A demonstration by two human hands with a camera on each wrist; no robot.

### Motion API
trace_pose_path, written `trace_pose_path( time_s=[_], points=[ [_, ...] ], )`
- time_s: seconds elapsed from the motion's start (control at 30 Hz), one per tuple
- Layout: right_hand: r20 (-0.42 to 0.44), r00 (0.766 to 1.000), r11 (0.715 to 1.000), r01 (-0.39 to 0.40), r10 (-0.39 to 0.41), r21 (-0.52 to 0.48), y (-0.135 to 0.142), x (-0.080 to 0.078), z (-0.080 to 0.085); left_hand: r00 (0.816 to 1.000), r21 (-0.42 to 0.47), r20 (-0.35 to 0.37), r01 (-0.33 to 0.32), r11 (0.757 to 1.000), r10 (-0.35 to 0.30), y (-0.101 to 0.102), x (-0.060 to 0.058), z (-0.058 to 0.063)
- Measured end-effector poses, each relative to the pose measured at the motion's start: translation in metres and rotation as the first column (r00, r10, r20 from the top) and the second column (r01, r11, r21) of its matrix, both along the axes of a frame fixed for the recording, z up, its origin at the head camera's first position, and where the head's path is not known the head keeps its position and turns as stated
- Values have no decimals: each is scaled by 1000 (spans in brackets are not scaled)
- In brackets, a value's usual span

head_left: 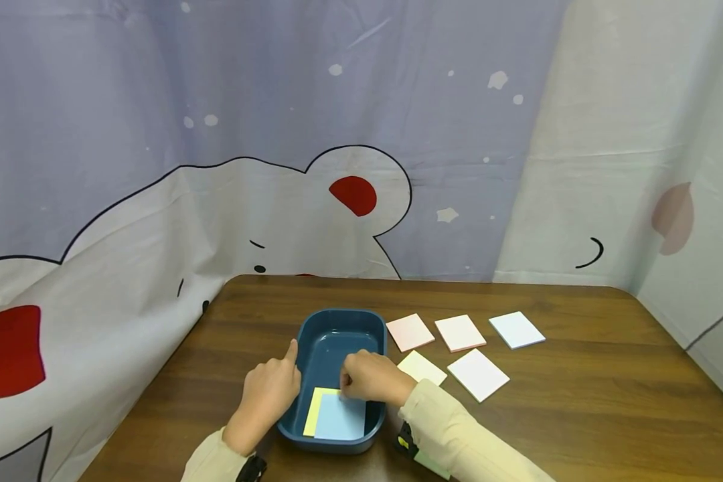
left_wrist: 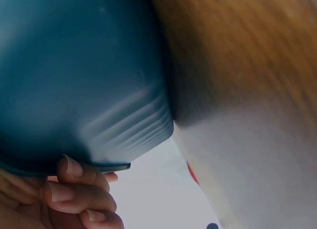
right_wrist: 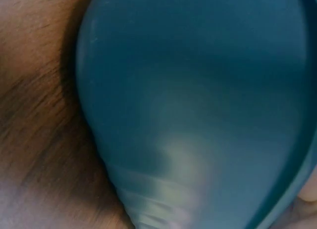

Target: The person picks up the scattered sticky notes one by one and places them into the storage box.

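A dark blue plastic tub (head_left: pixel 331 335) stands on the table. My left hand (head_left: pixel 269 388) grips its left rim, one finger stretched along the edge; in the left wrist view curled fingers (left_wrist: pixel 81 192) lie against the rim from outside. My right hand (head_left: pixel 373 378) reaches over the right rim and pinches the far edge of a light blue square sticky note pad (head_left: pixel 340 416). A yellow pad (head_left: pixel 312 412) shows from under the blue one at the tub's near end. The tub's outer wall (right_wrist: pixel 198 90) fills most of the right wrist view, the hand mostly hidden behind its rim.
Right of the tub lie two pale pink pads (head_left: pixel 410 332) (head_left: pixel 460 333), a pale yellow pad (head_left: pixel 422 367), a white pad (head_left: pixel 478 375) and a bluish-white pad (head_left: pixel 517 330). A green pad (head_left: pixel 432 464) is partly under the right sleeve. A printed curtain (head_left: pixel 265 214) hangs behind the wooden table (head_left: pixel 608 388).
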State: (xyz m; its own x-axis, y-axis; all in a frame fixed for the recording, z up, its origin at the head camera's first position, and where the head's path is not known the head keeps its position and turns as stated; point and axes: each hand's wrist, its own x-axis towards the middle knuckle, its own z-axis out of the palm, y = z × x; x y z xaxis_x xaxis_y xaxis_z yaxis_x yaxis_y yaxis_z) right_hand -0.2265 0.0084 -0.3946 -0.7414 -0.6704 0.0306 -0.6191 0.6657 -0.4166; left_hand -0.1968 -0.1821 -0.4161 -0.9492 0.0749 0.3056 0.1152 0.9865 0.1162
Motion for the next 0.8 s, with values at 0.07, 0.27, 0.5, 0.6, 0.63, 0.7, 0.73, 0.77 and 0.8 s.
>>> trace_pose_path(
  time_s=[0.07, 0.27, 0.5, 0.6, 0.63, 0.7, 0.73, 0.77, 0.8],
  points=[
    [-8, 1000, 1000, -6, 6, -8, 0, -1, 0, 1000, 8, -1, -7, 1000, 7, 0, 0, 0],
    [-8, 1000, 998, -30, 30, -64, 2, 0, 4, 1000, 9, 17, -9, 1000, 8, 0, -1, 0],
    [3, 999, 992, -39, 40, -124, 9, 3, 14, 999, 16, 32, -18, 1000, 17, 0, -1, -1],
    [-2, 999, 988, -34, 34, -148, 15, 4, 20, 999, 17, 38, -24, 1000, 23, 0, -1, -1],
    [-4, 1000, 988, -29, 29, -155, 18, 5, 23, 999, 16, 39, -25, 1000, 25, 0, -1, -1],
    [-11, 1000, 986, -18, 17, -165, 24, 5, 28, 999, 17, 39, -26, 1000, 26, 0, -1, -1],
    [-21, 1000, 986, -14, 10, -167, 28, 5, 31, 999, 17, 37, -26, 1000, 26, 0, -1, -1],
    [-30, 1000, 985, -8, 3, -171, 32, 4, 33, 999, 19, 35, -26, 999, 25, 0, -1, -1],
    [-42, 999, 985, 0, -7, -172, 37, 4, 36, 999, 20, 32, -25, 999, 24, 0, -1, 0]
  ],
)
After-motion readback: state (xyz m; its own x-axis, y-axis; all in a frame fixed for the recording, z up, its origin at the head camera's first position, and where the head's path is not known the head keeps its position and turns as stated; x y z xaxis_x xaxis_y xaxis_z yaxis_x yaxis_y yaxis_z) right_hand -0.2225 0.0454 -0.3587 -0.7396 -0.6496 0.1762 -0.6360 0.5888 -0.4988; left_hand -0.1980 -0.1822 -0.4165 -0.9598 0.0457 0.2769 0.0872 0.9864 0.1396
